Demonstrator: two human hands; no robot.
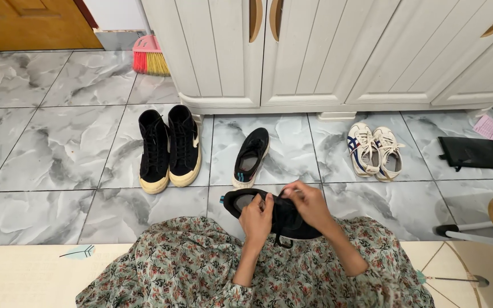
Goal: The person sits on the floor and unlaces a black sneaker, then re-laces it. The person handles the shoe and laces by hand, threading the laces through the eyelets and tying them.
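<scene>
A white cabinet (292,51) stands on a grey marble-tiled floor (41,148). In front of it, well apart, sit black high-top shoes (169,148), one black sneaker (252,157) and white sneakers (375,151). Nearer than these, over a floral skirt (189,268), lies a black low sneaker (283,219). The left hand (256,219) clasps its side; the right hand (309,202) pinches at its laces.

A black low-top sneaker (272,214) with a dark insole and a small teal heel tab lies on its side between both hands, its opening facing left, its laces at the fingertips.
</scene>
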